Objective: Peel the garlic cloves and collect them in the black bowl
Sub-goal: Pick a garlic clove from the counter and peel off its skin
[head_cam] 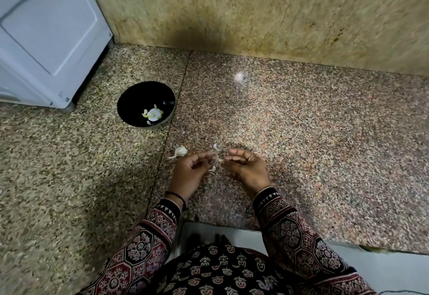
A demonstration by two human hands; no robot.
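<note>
Pale scrap (220,160) pinched by right hand (246,167) — blurred.

Left hand to bowl: your left hand (190,167) has open granite counter (313,136) up and left to the black bowl (137,91). Only the garlic piece (180,151) lies on that line, just beside your fingers.
Behind the bowl: the white appliance (46,34) stands close on the bowl's left, so it's tight there.
Between your hands: a narrow gap, with a small pale piece (220,160) pinched by your right hand (246,167) and a peel scrap (212,168) on the counter under it.
Right side: wide bare granite beyond your right hand.
Back: the stone wall (255,11) closes the counter off.
Near edge: the counter ends just behind your wrists.
</note>
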